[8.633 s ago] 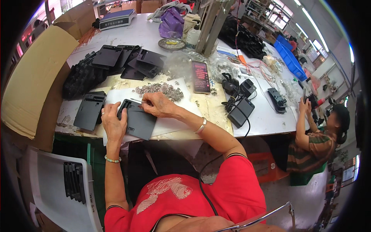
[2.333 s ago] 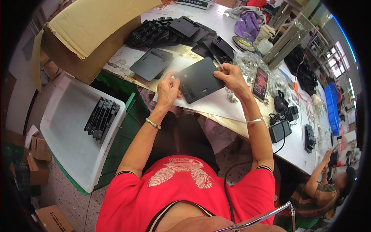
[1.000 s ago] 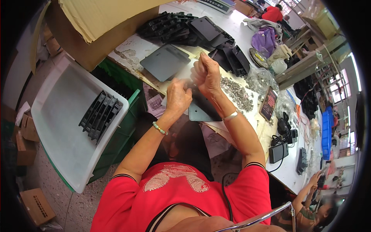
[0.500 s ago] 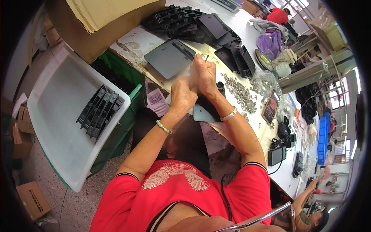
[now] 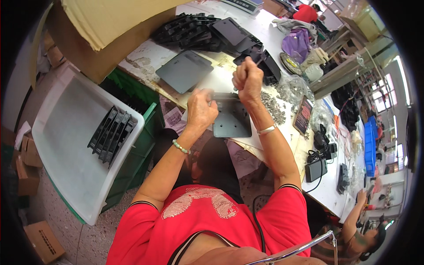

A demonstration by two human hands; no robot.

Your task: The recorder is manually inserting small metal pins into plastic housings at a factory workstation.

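Grey panel at bench edge, left hand on its side, right fist raised

On my feed the dark grey panel [image 5: 232, 121] lies near the front edge of the white worktable [image 5: 329, 187], hollow side up, small holes showing. My left hand [image 5: 202, 108] is at its upper left side, fingers bent and blurred; I can't tell whether they pinch it or just rest there. My right hand [image 5: 248, 80] is raised by the panel's upper right corner, fingers curled in tight; can't tell what, if anything, is inside.

Just right of that hand: a heap of small metal pieces [image 5: 274, 108], then a phone [image 5: 303, 115] and a black power adapter [image 5: 316, 170] with its cable. Left of the hands, another flat grey panel [image 5: 183, 71] lies on the table. Behind it, a pile of black plastic parts [image 5: 187, 33], near the open cardboard box [image 5: 110, 26].

Lower left, I get a pale tray [image 5: 66, 145] over a green crate [image 5: 132, 165], with a row of black parts [image 5: 112, 136] inside the tray. Far back, a purple bag [image 5: 296, 45].
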